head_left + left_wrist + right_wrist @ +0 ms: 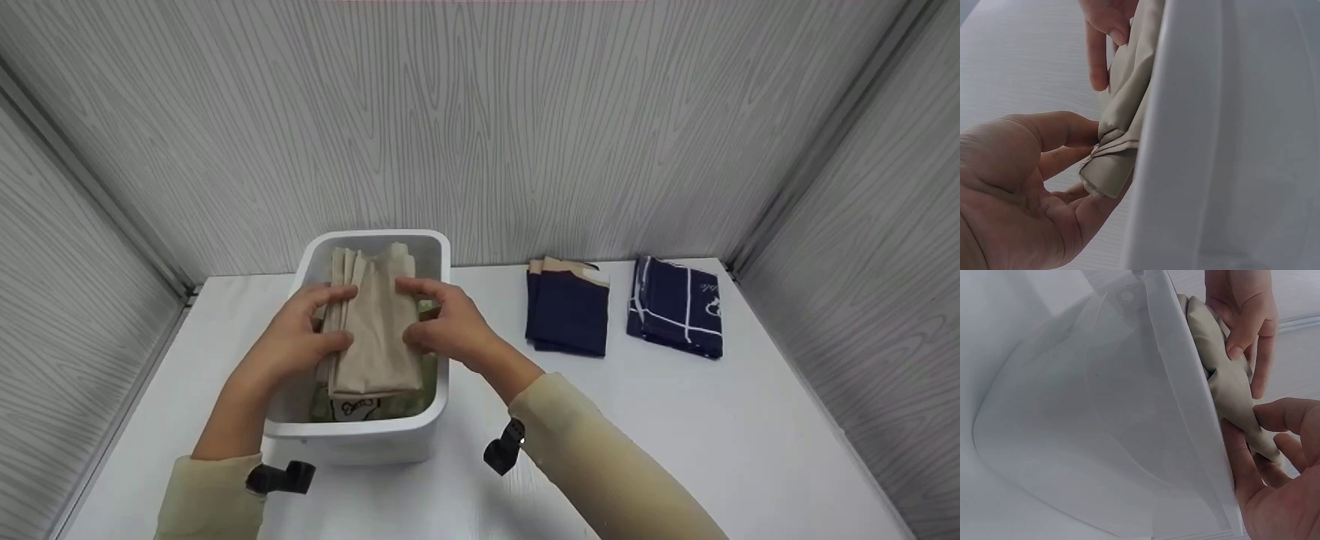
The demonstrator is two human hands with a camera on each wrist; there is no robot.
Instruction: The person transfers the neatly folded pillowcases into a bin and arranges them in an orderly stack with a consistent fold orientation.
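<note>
A folded beige cloth (pixel 379 322) lies lengthwise at the mouth of a white plastic bin (pixel 352 430), over a green cloth (pixel 414 403) with a dark-lined print. My left hand (pixel 289 341) grips its layered left edge, thumb nearer me and fingers farther up. On the opposite edge, my right hand (pixel 454 322) pinches the cloth between thumb and fingers. Seen from the left wrist, the folded layers of the beige cloth (pixel 1120 129) bulge above the bin's rim. Both hands also show around the cloth (pixel 1233 391) in the right wrist view.
To the right on the white table (pixel 600 442) lie a folded navy cloth with a beige edge (pixel 568 311) and a folded navy cloth with white lines (pixel 675 307). Grey wood-grain panels (pixel 480 135) enclose the table at the back and both sides.
</note>
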